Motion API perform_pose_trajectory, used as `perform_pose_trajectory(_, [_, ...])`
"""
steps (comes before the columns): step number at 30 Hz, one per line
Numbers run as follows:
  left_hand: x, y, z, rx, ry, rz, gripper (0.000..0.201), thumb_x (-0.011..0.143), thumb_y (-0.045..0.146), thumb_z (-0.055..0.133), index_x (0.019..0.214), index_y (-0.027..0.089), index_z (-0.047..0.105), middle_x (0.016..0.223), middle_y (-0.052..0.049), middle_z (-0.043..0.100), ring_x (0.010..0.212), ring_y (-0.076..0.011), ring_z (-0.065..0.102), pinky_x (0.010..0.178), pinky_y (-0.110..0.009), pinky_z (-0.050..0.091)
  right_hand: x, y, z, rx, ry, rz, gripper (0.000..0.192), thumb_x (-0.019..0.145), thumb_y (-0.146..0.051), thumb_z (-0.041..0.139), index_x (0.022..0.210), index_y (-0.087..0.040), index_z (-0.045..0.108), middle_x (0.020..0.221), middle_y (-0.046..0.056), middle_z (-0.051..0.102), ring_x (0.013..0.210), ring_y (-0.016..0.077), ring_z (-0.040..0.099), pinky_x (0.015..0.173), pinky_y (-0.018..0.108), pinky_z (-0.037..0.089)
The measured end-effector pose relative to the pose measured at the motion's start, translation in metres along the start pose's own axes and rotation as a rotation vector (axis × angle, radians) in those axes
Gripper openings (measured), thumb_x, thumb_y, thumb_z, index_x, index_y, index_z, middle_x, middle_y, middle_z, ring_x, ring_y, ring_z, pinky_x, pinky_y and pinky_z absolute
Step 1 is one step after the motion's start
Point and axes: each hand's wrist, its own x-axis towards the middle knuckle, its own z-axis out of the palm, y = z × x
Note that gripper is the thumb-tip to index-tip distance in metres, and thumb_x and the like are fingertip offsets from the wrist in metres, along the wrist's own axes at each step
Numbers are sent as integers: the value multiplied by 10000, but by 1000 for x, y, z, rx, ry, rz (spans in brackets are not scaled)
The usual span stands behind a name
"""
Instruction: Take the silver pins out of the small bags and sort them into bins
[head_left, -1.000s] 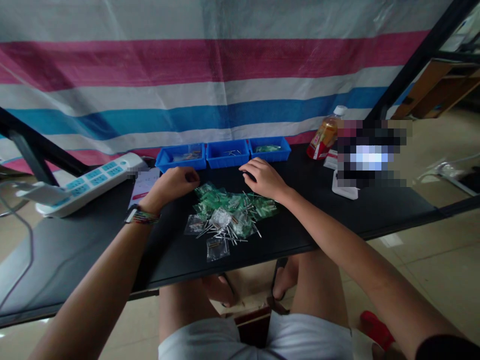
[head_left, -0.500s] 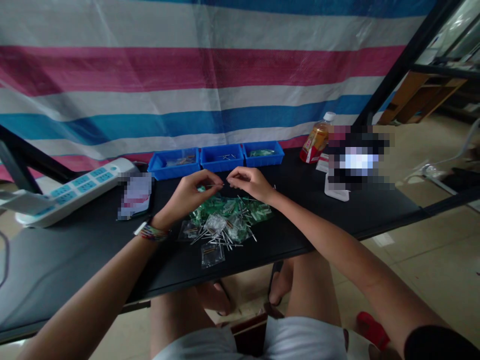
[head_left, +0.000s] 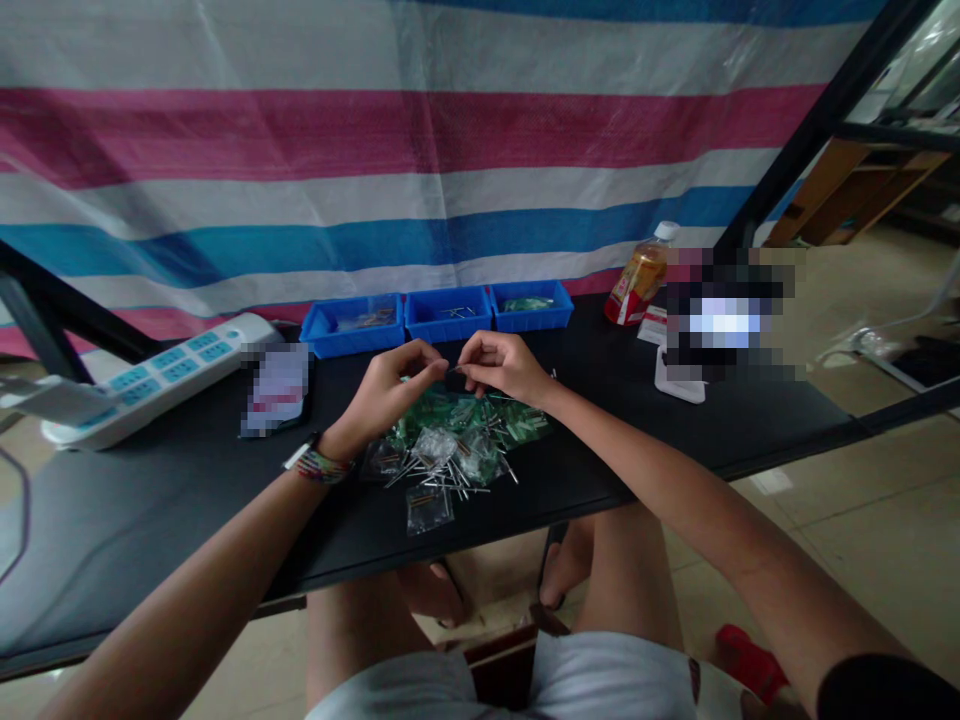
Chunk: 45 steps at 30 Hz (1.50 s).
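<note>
My left hand (head_left: 390,390) and my right hand (head_left: 502,367) are raised just above the black table (head_left: 150,490), fingertips nearly meeting. Between them they pinch a small dark part (head_left: 454,380) with a thin metal pin sticking out of it. Directly under the hands lies a pile of small clear and green bags (head_left: 450,425) mixed with loose metal pins (head_left: 442,475). One clear bag (head_left: 424,507) lies apart near the table's front edge.
Three blue bins (head_left: 446,312) line the back of the table. A white power strip (head_left: 150,375) lies at the left, a drink bottle (head_left: 637,285) and a white stand (head_left: 679,385) at the right. A striped tarp hangs behind.
Both hands rose off the pile and came together; they now pinch a small dark part and pin between the fingertips. The view shifted slightly.
</note>
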Motion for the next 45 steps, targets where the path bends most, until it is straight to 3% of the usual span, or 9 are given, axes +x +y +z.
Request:
perform_pose_trajectory(7, [3, -3, -3, -8, -66, -17, 448, 947, 564, 675, 693, 195, 689, 675, -28, 672, 650, -172, 569, 629, -290, 423, -1, -1, 0, -59, 114, -53, 216, 821, -349, 807, 888, -198, 669, 726, -15, 665, 614, 132, 687, 520, 238, 568])
perform_pose_trajectory(13, [2, -5, 1, -112, 26, -9, 368, 878, 524, 795, 783, 186, 684, 749, -26, 677, 695, -166, 597, 655, -280, 451, 1, 2, -2, -24, 146, -43, 279, 811, -395, 830, 936, -205, 668, 874, -4, 661, 609, 117, 686, 476, 228, 560])
perform_pose_trajectory(21, [1, -8, 4, -119, 69, 1, 310, 851, 467, 817, 854, 175, 712, 839, -51, 727, 779, -190, 665, 734, -300, 511, 3, 1, -3, 40, 100, 39, 329, 775, -402, 868, 861, -197, 625, 779, -29, 634, 598, 119, 666, 475, 229, 588])
perform_pose_trajectory(26, [2, -9, -6, 42, 15, 15, 303, 911, 469, 727, 972, 173, 714, 930, -70, 757, 854, -218, 700, 765, -312, 514, 3, 0, -10, 48, 104, 1, 300, 762, -351, 875, 820, -190, 629, 692, -48, 622, 553, 102, 622, 481, 219, 582])
perform_pose_trajectory(29, [5, -11, -21, 293, -27, 42, 266, 911, 425, 663, 975, 177, 735, 925, -71, 761, 845, -234, 692, 744, -318, 492, 11, 3, -19, 32, 232, -48, 290, 763, -353, 884, 818, -187, 653, 705, -37, 642, 541, 98, 621, 490, 224, 593])
perform_pose_trajectory(32, [8, -16, -32, 424, -63, 48, 257, 899, 387, 604, 912, 176, 751, 917, -77, 766, 836, -240, 689, 740, -322, 486, 21, 7, -28, 74, 386, -70, 332, 788, -410, 880, 967, -189, 708, 923, 35, 766, 615, 123, 708, 581, 264, 659])
perform_pose_trajectory(36, [10, -31, -38, 462, -75, 26, 287, 875, 358, 574, 971, 167, 766, 929, -76, 774, 819, -242, 700, 734, -329, 487, 24, 9, -36, 71, 349, -11, 464, 872, -399, 771, 1293, -227, 683, 1442, 126, 711, 650, 126, 765, 561, 264, 654])
perform_pose_trajectory(41, [11, -49, -45, 522, -121, -14, 334, 817, 332, 589, 1027, 176, 796, 1020, -90, 791, 867, -262, 719, 766, -346, 515, 16, 12, -37, -155, 378, -6, 236, 854, -245, 614, 1045, -159, 722, 1024, 83, 821, 469, 89, 672, 411, 182, 499])
perform_pose_trajectory(45, [14, -55, -52, 419, -194, -109, 297, 799, 376, 648, 979, 200, 807, 877, -56, 780, 797, -246, 716, 713, -329, 515, 13, 14, -28, -239, 323, -36, 208, 827, -209, 582, 966, -157, 727, 877, 45, 786, 461, 88, 654, 424, 182, 491])
